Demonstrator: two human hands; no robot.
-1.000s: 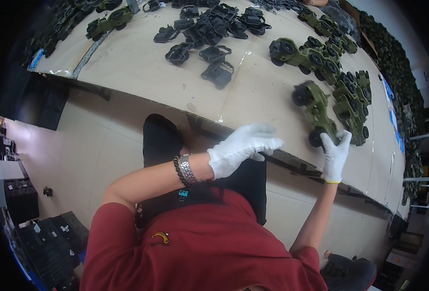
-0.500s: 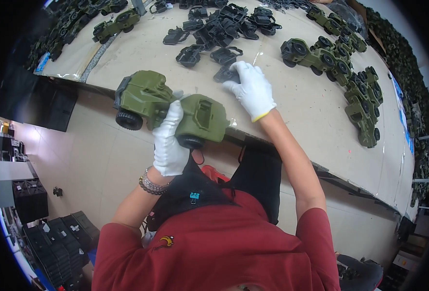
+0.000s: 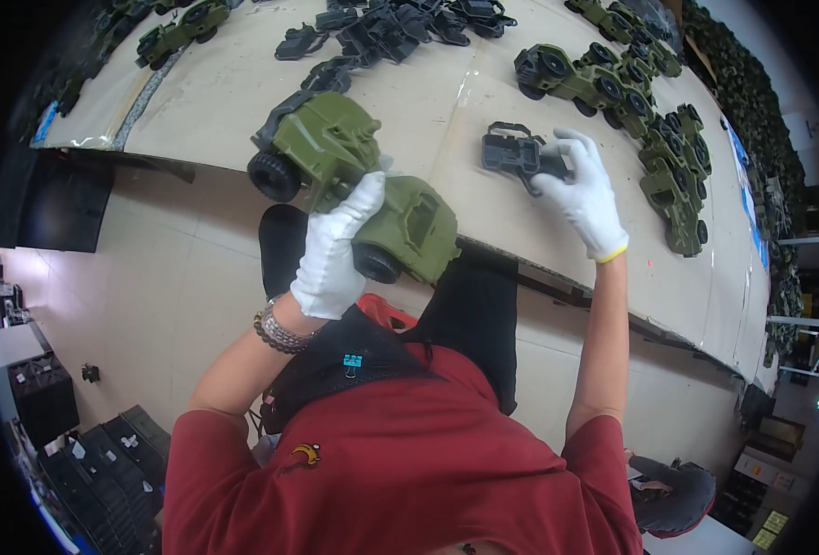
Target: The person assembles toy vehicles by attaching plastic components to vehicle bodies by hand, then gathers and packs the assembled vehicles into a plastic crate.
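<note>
My left hand, in a white glove, is closed around the middle of an olive-green toy military truck with black wheels, holding it tilted in front of the table's near edge. My right hand, also gloved in white, is over the table to the right. Its thumb and fingers close on one end of a dark grey plastic frame part with open cut-outs. Whether that part rests on the tabletop or hangs just above it, I cannot tell.
Similar dark grey parts lie heaped at the far side of the table. Several green toy trucks stand in a row along the right, and another is at the far left. Stacked black crates stand on the floor at lower left.
My right hand has moved right, away from the heap, and the dark grey frame part has come with it. The toy truck in my left hand has shifted slightly right and turned.
</note>
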